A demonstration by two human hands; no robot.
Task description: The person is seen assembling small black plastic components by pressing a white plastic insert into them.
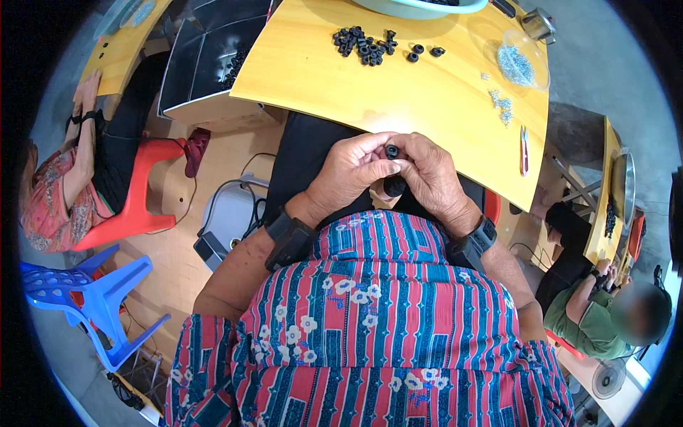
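Note:
Close above my lap, at the front edge of the yellow table, both hands meet around a small black ring-shaped part (391,151). My left hand (346,171) pinches it from one side with thumb and fingers. From the other side my right hand (434,174) closes on it with curled fingers. A dark cylindrical piece (394,186) shows just beneath the fingertips; whether it joins the ring-shaped part I cannot tell. On the table beyond lies a cluster of similar black parts (364,47), with several loose ones to its right.
On the yellow table (306,78) stand a clear bowl of small silvery pieces (515,65), a pale green basin (420,8) and a metal cup (538,25). Red-handled snips (524,151) lie near the right edge. A box (206,64) stands at left. People sit on both sides.

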